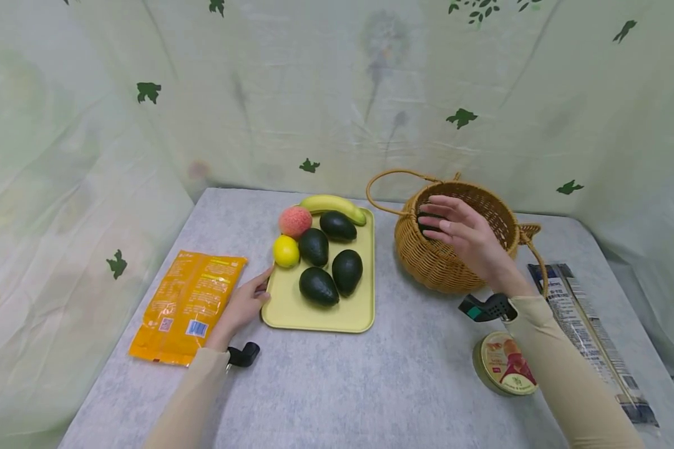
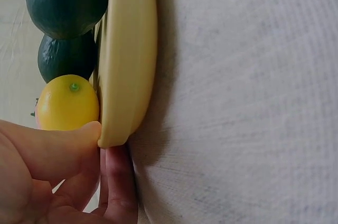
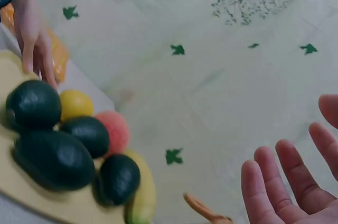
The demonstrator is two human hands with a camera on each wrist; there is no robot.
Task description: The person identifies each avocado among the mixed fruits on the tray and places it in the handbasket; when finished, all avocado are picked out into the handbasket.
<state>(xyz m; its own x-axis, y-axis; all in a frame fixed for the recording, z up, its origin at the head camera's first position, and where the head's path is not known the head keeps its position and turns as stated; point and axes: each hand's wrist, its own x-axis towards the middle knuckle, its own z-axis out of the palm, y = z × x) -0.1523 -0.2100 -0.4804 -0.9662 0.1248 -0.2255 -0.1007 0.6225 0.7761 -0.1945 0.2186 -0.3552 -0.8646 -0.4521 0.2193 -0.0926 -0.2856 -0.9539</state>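
The left hand [image 1: 247, 307] pinches the left rim of a yellow tray [image 1: 292, 317]; in the left wrist view its thumb lies on the rim [image 2: 127, 76] and its fingers are under it. On the tray are several dark avocados [image 1: 318, 286], a yellow lemon [image 1: 286, 251], a pink peach [image 1: 295, 222] and a banana [image 1: 332, 204]. Over the opening of a wicker basket [image 1: 435, 268] is the right hand [image 1: 472, 240], fingers spread and holding nothing. A dark rounded item [image 1: 425, 226] shows partly behind those fingers, inside the basket.
An orange packet [image 1: 193, 305] lies left of the tray. A round tin [image 1: 505, 363] stands in front of the basket, beside the right forearm. A long silvery packet [image 1: 590, 337] lies at the right. The basket's handle loop [image 1: 395, 171] leans toward the tray. Patterned curtains surround the table.
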